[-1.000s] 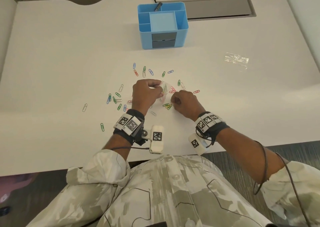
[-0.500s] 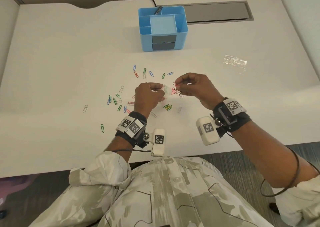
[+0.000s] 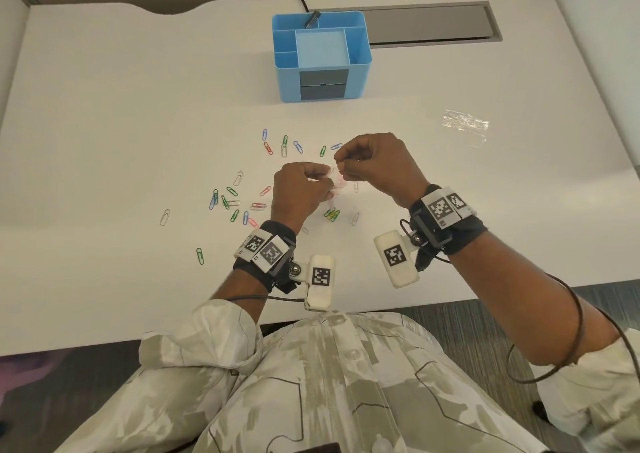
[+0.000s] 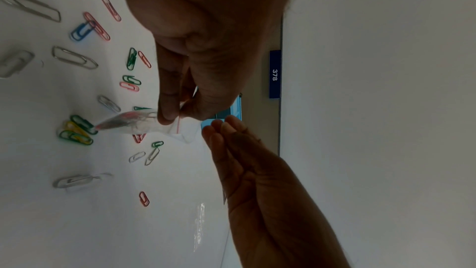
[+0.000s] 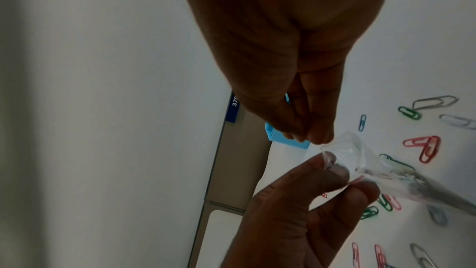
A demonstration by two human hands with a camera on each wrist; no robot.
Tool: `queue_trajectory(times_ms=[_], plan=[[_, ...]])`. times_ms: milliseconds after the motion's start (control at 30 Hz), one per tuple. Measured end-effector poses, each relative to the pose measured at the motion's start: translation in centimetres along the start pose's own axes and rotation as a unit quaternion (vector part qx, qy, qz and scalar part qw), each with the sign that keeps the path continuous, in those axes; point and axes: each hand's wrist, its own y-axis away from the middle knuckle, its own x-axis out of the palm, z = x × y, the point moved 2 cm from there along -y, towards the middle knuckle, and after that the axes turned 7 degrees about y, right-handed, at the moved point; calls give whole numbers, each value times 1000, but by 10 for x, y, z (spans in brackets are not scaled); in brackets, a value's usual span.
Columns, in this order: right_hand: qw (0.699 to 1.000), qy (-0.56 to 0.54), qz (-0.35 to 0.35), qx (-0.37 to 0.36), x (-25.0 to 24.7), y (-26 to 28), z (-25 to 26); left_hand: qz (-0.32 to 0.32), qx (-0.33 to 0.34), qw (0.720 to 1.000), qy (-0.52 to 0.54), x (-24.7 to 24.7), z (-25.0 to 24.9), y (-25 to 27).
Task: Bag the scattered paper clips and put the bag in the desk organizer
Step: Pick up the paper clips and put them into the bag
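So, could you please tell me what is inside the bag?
The bag, pinched by the left hand, shows a few clips bunched at its lower end; their count is blurred, and fingers cover the mouth.

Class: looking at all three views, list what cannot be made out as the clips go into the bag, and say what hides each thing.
- Clip count inside the bag: left wrist view, blurred, crumpled plastic.
- What the right hand pinches: head view, curled fingers hide it.
- Organizer: right wrist view, mostly behind the hand.
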Motion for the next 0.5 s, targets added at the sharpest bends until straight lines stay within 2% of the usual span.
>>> queue_trajectory(times_ms=[167,367,500], plan=[[1000,6,1,7,-1,0,-7,-10,-5,1000,16,-2,1,0],[992,121,-22,21,-3,-6,-41,-9,0,1000,16,-3,-2,-2],[971,224,52,62,-7,3,-86,-12,0,1000,20,-11,-3,-3]])
